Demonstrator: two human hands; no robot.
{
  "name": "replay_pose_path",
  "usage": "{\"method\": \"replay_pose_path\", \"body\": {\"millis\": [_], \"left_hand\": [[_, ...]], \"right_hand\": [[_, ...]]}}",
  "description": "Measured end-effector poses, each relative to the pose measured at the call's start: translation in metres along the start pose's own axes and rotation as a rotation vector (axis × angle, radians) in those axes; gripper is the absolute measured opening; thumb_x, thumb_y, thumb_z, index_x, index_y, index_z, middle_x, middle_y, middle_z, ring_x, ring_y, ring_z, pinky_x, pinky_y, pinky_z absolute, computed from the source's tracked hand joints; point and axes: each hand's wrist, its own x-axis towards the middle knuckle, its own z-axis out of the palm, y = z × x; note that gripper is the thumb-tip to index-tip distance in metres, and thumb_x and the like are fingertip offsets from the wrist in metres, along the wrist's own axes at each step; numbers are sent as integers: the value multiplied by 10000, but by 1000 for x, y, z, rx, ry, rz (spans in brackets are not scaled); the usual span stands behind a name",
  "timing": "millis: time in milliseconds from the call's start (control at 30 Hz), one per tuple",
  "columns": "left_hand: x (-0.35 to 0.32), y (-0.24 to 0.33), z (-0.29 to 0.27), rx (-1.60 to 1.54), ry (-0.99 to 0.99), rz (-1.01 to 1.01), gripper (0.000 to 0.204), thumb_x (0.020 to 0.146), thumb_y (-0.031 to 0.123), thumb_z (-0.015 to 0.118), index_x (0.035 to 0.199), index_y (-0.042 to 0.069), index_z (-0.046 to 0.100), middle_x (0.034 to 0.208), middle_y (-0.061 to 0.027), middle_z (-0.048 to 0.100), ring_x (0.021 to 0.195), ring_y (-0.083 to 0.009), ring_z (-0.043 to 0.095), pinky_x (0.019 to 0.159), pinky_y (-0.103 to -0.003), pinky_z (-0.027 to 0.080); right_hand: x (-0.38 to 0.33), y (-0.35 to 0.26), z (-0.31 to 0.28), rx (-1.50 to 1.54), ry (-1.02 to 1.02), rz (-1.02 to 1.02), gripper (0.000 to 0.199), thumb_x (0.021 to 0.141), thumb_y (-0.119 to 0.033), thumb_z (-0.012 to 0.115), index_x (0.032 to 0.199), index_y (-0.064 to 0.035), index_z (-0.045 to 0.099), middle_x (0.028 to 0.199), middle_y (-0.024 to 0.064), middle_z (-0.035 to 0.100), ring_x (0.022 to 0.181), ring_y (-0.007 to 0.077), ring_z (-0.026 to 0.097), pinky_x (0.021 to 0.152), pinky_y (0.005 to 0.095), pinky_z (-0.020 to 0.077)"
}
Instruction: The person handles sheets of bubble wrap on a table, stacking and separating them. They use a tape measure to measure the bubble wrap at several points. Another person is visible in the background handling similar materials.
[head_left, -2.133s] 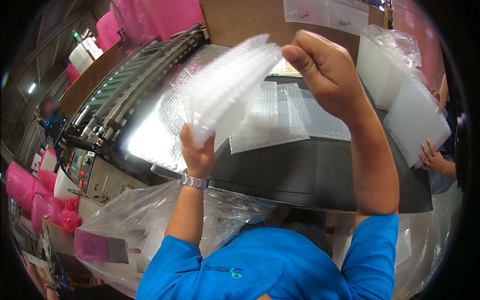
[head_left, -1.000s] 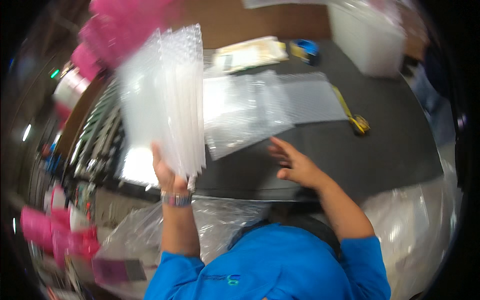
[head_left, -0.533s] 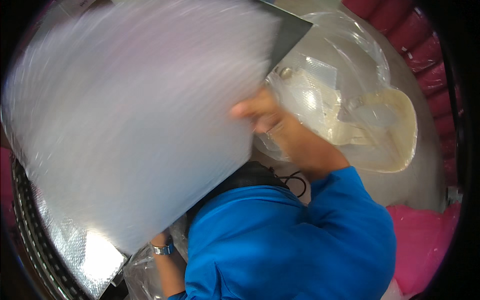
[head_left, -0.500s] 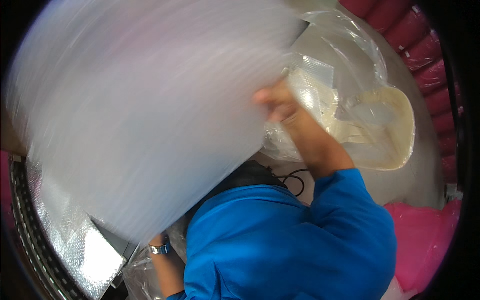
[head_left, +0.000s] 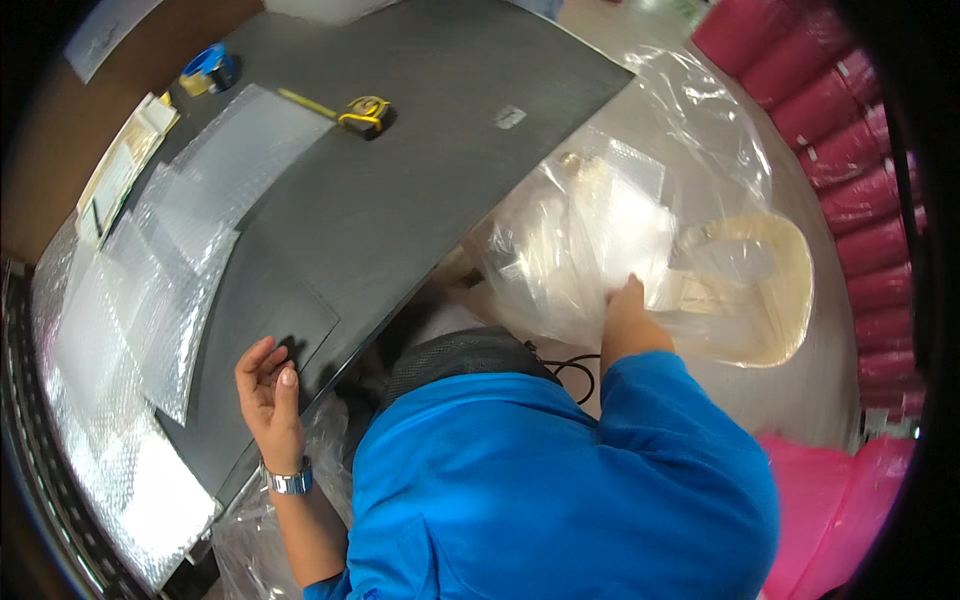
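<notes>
Right hand (head_left: pixel 628 305) is down inside the big clear plastic bag (head_left: pixel 640 250) just off the tabletop's (head_left: pixel 400 200) near edge, and its fingers are buried in the film, so I cannot tell whether they pinch anything. Left hand (head_left: pixel 268 385) hovers at that same tabletop edge, fingers loosely curled and a little apart, holding nothing. Bubble-wrap sheets (head_left: pixel 150 270) lie spread over the tabletop's left part; a yellow tape measure (head_left: pixel 365 110) and a blue tape roll (head_left: pixel 212 68) sit at its far end.

Risk, as I judge it: the bag is slack and crumpled, so a blind grab could snag the film or drag the whole bag over. The sheets overhang each other and could slide if brushed.

Hard to read: the bag's pale contents, blurred behind glare, and the pink rolls (head_left: pixel 850 130) beyond the bag, cut off at the rim.
</notes>
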Motion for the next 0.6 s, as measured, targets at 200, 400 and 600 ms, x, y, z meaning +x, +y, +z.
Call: {"method": "replay_pose_path", "body": {"millis": [200, 400, 600], "left_hand": [[0, 3, -8, -207, -38, -15, 390, 825, 158, 542, 1168, 46, 395, 1044, -108, 492, 881, -155, 518, 764, -280, 444], [0, 57, -55, 189, 114, 257, 224, 793, 115, 572, 978, 0, 520, 809, -64, 545, 719, -108, 514, 646, -230, 422], [46, 96, -136, 594, 587, 559, 114, 786, 48, 565, 891, 3, 576, 748, -43, 578, 631, -93, 512, 580, -218, 418]], "right_hand": [[7, -35, 8, -557, 100, -626, 432, 798, -208, 558, 1169, -21, 440, 1058, 103, 492, 895, 233, 475, 778, 345, 412], [-108, -105, 99, -442, -305, -1466, 415, 802, -181, 565, 1160, -14, 439, 955, 82, 509, 747, 177, 509, 691, 286, 443], [-380, -32, 181, -633, -1519, -1239, 326, 798, -138, 581, 1099, -35, 510, 1045, 90, 533, 927, 168, 535, 767, 266, 443]]}}
